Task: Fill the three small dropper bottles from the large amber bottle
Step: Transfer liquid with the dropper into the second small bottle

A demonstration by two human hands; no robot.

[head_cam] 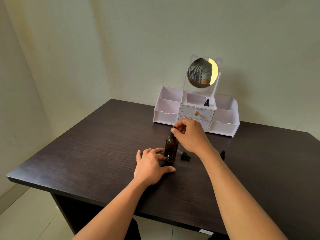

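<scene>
The large amber bottle (171, 146) stands upright in the middle of the dark table (97, 153). My right hand (189, 135) pinches the black dropper bulb (173, 128) at its top. In front of it stands a small open dropper bottle (169, 158), held between the thumb and fingers of my left hand (150, 166), which rests on the table. A loose dropper cap (185, 155) lies just right of the large bottle. Another small capped bottle (222, 154) stands further right, partly behind my right forearm. A third small bottle (206, 102) sits in the organiser's middle compartment.
A white desk organiser (223, 127) with drawers and a round cat-ear mirror (203, 72) stands at the table's far edge against the wall. The table's left edge drops to a tiled floor (26, 217).
</scene>
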